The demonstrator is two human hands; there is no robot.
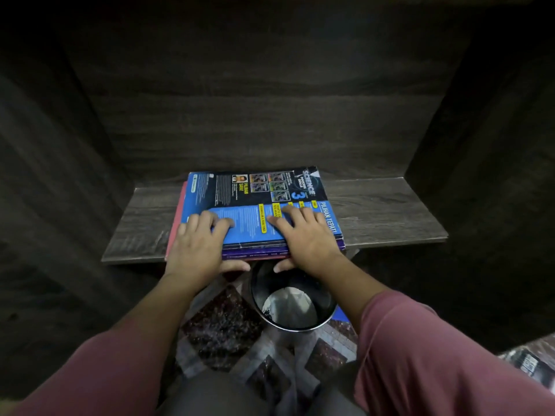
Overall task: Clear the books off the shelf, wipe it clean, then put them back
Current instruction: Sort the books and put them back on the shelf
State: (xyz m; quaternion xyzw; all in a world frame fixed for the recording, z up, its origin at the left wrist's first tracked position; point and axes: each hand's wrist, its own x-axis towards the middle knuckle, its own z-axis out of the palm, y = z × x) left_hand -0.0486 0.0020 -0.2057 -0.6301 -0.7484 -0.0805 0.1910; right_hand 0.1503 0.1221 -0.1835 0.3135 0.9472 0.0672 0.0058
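Note:
A stack of books [255, 202] lies flat on the dark wooden shelf [387, 214], a blue science book on top, purple and pink ones beneath. The stack's near edge sticks out past the shelf's front edge. My left hand [198, 244] grips the stack's near left corner, fingers on the top cover and thumb under the front edge. My right hand [303, 235] grips the near right part the same way, thumb below the bottom book.
Dark wood walls close the shelf in at the back and both sides. Below the shelf's front edge a round metal bin [292, 298] stands on a patterned tile floor [222, 325]. A printed item [531, 361] lies at the lower right.

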